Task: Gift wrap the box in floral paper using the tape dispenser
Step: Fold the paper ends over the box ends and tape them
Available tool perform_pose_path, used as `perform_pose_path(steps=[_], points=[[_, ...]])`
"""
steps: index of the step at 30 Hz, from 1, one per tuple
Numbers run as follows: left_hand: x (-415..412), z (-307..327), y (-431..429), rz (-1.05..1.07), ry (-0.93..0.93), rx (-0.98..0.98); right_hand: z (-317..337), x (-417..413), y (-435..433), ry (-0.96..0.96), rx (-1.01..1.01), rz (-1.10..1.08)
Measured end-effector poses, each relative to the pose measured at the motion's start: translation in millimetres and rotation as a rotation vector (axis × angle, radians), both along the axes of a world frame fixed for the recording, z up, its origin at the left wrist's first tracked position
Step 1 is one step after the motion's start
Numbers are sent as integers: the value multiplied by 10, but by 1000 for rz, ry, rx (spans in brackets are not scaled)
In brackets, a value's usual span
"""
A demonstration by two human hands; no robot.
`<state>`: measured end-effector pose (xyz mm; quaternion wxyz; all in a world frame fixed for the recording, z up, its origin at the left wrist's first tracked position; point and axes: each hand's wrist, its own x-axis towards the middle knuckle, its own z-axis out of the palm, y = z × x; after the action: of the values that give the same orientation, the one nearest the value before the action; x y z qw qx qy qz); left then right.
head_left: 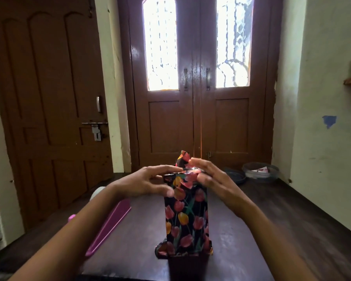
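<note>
Fingers (166,168) around box (185,220) top edge

One head-worn camera looks forward and slightly down, close over the table (257,226), facing the double door (197,118) beyond.
</note>
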<state>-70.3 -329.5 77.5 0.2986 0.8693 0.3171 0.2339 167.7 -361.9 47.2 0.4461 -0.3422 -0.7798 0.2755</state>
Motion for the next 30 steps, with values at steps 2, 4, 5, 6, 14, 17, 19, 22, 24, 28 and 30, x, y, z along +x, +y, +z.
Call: perform_pose_path(steps=[2, 4, 5, 6, 14, 17, 19, 22, 24, 28, 30], points=[[4, -53, 12, 29, 34, 151, -94, 47, 28, -203, 96, -70], [65, -102, 36, 30, -24, 227, -134, 63, 81, -273, 217, -164], [98, -121, 39, 32, -71, 217, -122, 55, 95, -249, 271, -203], [132, -126, 33, 41, -107, 207, -109, 43, 112, -204, 323, -231], [175, -58, 56, 84, -139, 214, 102, -128, 140, 198, 334, -185], [205, -31, 70, 97, -110, 208, 188, -155, 186, 421, 177, -211], [191, -25, 116, 125, -88, 190, 215, -197, 216, 409, 84, -194], [145, 11, 153, 131, -90, 144, 302, -206, 245, 339, 36, -183], [153, 69, 142, 114, -111, 145, 387, -160, 256, 327, 108, -173], [218, 96, 131, 130, -57, 199, 450, -128, 229, -35, 296, -112], [214, 15, 165, 164, -72, 208, 474, -109, 240, -164, 385, -104]])
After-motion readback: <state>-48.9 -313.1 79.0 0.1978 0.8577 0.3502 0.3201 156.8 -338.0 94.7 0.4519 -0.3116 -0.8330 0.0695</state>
